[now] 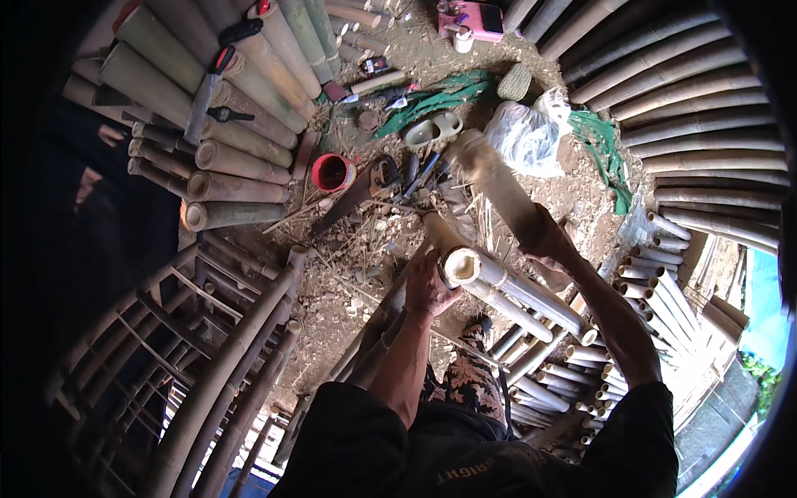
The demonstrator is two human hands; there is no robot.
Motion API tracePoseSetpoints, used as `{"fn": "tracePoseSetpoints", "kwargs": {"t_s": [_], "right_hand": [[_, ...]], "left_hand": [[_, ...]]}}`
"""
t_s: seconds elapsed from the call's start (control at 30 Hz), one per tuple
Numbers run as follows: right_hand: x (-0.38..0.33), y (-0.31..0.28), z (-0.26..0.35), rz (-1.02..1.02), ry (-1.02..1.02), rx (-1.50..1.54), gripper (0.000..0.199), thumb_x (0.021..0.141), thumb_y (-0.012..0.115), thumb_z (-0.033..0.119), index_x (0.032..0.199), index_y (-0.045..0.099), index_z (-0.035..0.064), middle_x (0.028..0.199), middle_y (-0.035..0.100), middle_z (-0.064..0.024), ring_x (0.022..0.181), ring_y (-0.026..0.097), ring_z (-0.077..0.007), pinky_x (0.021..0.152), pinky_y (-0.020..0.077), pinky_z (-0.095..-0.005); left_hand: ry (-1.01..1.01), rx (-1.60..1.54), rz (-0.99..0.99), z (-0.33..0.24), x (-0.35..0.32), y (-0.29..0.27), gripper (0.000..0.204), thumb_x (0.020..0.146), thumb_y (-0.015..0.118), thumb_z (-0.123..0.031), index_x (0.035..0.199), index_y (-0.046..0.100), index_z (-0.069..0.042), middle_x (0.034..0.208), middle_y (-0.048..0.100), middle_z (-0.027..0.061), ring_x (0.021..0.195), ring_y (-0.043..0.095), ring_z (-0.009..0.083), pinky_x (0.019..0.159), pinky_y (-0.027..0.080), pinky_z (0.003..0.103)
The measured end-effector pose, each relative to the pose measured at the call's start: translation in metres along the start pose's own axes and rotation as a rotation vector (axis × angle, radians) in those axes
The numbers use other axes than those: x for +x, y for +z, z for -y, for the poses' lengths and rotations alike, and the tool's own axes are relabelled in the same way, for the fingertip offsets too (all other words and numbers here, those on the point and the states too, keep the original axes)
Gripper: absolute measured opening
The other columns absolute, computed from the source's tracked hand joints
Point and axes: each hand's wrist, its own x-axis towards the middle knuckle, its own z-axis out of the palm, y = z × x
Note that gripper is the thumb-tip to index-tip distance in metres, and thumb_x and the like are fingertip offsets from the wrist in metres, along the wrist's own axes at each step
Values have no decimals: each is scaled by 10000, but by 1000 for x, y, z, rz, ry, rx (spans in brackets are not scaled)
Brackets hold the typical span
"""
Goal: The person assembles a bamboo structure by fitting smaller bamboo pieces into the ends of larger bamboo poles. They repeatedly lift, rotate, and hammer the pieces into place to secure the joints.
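Observation:
My left hand (432,286) is closed around a short thick bamboo pole (444,235), just behind its pale cut end, which faces me. This pole lies over other bamboo pieces of a low frame (531,290). To the right, my right hand (548,245) grips the near end of a thick wooden club (506,195). The club slants away to the far left, raised beside the pole, and motion smears its far end. On the ground beyond are a handsaw (357,195) and a blue-handled tool (425,173).
Around a red bucket (334,173) lie chips and splinters. Slippers (433,129), a clear plastic bag (527,137) and green netting (440,100) lie farther off. Bamboo stacks (241,174) stand left, with more poles (697,124) at right. A bamboo rack (224,357) stands near left.

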Motion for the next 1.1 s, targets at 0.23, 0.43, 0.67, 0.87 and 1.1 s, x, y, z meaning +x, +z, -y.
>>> {"fn": "tracePoseSetpoints", "kwargs": {"t_s": [0.23,0.43,0.67,0.87,1.1], "right_hand": [[4,11,17,414,-89,-384,1054,559,845,356,1441,322,111,1140,626,-252,1086,622,-369,899,524,-420],[-16,30,-15,261,93,-350,1033,597,851,307,1442,300,84,1123,619,-262,1029,631,-391,895,518,-439],[-37,29,0,71,-73,-387,1048,628,843,274,1483,250,148,1213,590,-244,1111,602,-371,917,496,-457],[-38,36,23,-115,103,-499,971,686,776,244,1471,221,112,1127,612,-270,958,643,-419,808,531,-487],[-50,45,34,-58,138,-626,855,690,761,172,1438,347,147,1161,624,-188,995,643,-286,859,511,-394]], "left_hand": [[-28,46,-7,8,-3,-5,1055,541,872,-412,1397,365,-61,1204,535,122,1127,517,313,955,449,415],[-56,9,31,13,-6,8,1008,539,877,-422,1340,400,-38,1203,521,159,1137,510,334,999,430,427],[-17,-34,-134,18,-17,4,965,548,877,-373,1290,400,16,1158,542,216,1072,555,393,955,480,437],[-334,19,109,50,-86,0,744,589,849,-491,1092,549,-32,921,680,166,843,686,316,745,567,410],[-377,-31,123,49,-88,-7,589,596,839,-406,986,558,-66,880,678,139,835,686,314,744,549,426]]}}
